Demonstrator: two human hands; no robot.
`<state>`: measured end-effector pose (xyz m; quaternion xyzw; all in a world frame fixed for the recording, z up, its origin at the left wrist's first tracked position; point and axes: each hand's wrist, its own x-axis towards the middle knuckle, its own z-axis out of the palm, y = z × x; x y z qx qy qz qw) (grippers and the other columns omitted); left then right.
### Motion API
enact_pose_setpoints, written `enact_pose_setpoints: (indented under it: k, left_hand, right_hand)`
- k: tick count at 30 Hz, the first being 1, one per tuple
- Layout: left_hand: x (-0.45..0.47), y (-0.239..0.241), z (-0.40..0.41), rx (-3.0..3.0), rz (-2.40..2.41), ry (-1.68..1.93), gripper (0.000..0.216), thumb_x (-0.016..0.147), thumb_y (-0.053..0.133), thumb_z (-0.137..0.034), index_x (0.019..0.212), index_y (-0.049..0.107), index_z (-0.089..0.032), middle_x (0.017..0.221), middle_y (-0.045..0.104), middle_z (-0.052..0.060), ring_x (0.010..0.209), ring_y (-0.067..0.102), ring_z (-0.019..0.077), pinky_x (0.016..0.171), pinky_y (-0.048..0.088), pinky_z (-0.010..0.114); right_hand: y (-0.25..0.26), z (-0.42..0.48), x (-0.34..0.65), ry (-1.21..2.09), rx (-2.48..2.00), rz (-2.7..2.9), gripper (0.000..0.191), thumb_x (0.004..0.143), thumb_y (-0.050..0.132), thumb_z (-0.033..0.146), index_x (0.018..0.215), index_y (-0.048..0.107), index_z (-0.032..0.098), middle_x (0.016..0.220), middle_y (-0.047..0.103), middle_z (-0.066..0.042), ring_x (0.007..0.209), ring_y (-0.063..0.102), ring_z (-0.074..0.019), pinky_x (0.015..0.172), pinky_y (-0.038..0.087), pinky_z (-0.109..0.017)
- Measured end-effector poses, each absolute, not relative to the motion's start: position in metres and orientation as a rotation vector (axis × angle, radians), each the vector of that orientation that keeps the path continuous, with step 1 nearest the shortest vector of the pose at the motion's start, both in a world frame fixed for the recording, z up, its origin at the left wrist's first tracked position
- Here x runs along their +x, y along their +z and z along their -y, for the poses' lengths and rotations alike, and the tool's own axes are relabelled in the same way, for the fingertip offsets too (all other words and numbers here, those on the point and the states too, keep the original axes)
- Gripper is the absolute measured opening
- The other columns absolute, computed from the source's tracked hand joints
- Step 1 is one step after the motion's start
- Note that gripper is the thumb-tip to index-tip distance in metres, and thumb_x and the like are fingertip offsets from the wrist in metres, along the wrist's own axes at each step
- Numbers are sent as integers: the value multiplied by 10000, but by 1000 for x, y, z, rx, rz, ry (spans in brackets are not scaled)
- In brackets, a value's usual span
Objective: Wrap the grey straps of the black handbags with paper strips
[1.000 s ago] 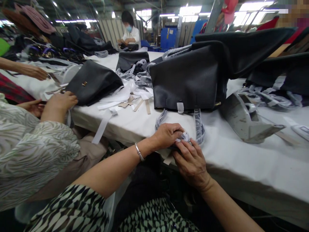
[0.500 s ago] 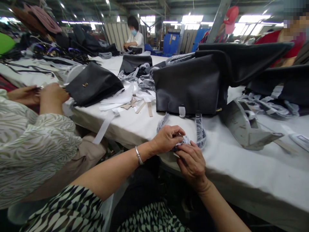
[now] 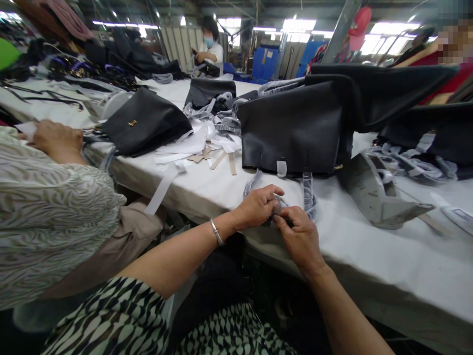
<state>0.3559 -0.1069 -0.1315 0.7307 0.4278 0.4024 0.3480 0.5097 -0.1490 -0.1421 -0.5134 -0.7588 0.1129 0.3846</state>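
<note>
A black leather handbag (image 3: pixel 295 128) lies on the white table (image 3: pixel 369 246) right in front of me. Its handle (image 3: pixel 308 195), wound in clear and white protective wrap, loops down toward the table's front edge. My left hand (image 3: pixel 256 207) and my right hand (image 3: pixel 299 236) meet at the bottom of that loop. Both pinch the wrapping on the handle, fingers closed. A silver bracelet sits on my left wrist.
A grey metal bracket (image 3: pixel 373 195) lies right of the bag. White strips and card scraps (image 3: pixel 199 148) lie to the left, beside another black bag (image 3: pixel 146 123). A person in a striped top (image 3: pixel 48 197) works at my left; more bags fill the back.
My hands have lifted a little and drawn closer together on the wrapped handle. The neighbour's hands moved left, away from the other black bag.
</note>
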Motion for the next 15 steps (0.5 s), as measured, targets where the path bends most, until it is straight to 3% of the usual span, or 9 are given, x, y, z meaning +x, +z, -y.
enact_pose_setpoints:
  k: [4,10,15]
  left_hand:
    - [356,-130,109,1922,-1150,1083,269,824,484,-106,1083,530,-159,705,576,-38,681,544,112,685,439,230]
    - [359,-135,112,2001,-1169,1109,290,845,464,-118,1130,471,-171,820,622,-2,795,604,151,777,481,287]
    - [353,-132,121,2140,-1144,1177,329,870,466,-155,1193,404,-170,852,624,16,790,615,164,786,505,316]
  right_hand:
    - [-130,137,514,538,-1423,1882,229,792,606,386,668,598,193,730,604,-26,691,561,-170,646,400,-297]
    - [-125,117,519,641,-1516,1932,279,655,704,423,795,634,193,773,603,-8,606,550,-141,573,386,-272]
    - [-129,110,521,673,-1445,1970,310,667,679,464,596,569,183,696,529,11,602,485,-120,573,356,-262]
